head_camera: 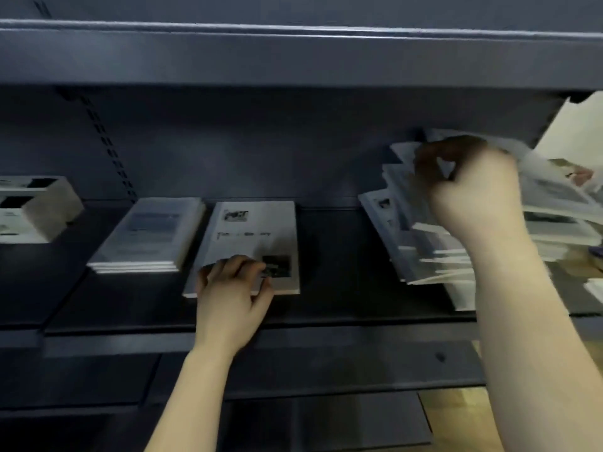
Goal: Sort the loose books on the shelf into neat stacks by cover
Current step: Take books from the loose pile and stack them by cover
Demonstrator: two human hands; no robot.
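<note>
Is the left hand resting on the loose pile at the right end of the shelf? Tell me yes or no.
No: the left hand lies on the flat middle stack, while the right hand reaches into the loose pile.

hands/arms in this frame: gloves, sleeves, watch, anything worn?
Nothing worn that shows. Both the left hand and the right hand are bare, without gloves. Both forearms are bare down to the bottom of the frame, so no sleeve or cuff is in view. No watch, band or ring can be made out, though the right hand is motion-blurred, so small items there cannot be ruled out.
</note>
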